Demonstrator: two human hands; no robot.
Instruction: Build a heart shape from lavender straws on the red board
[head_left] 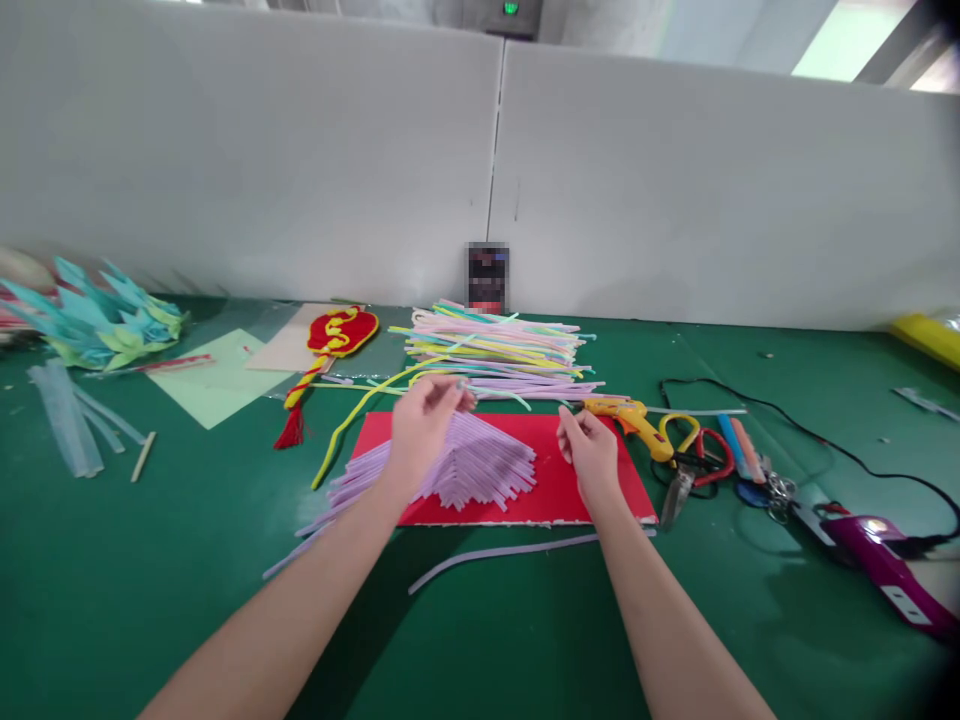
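Note:
A chevron-shaped panel of lilac pipe cleaners (487, 470), laid side by side, is over a red board (555, 470). My left hand (427, 425) is closed in a pinch at the panel's peak, partly covering its left side. Whether it grips the panel or something tiny is hidden. To the right, my right hand (589, 450) is above the board with thumb and fingertips together near the nozzle of a yellow glue gun (634, 422); anything between them is too small to make out. A loose lilac pipe cleaner (495, 552) lies in front of the board.
Behind the board lies a heap of pastel pipe cleaners (495, 350). On the right are scissors (679, 490) and a purple corded tool (885, 570). A red-and-yellow fan ornament (341, 332), green paper (217, 380) and clear strips (67, 420) are left. A white partition (300, 160) stands behind.

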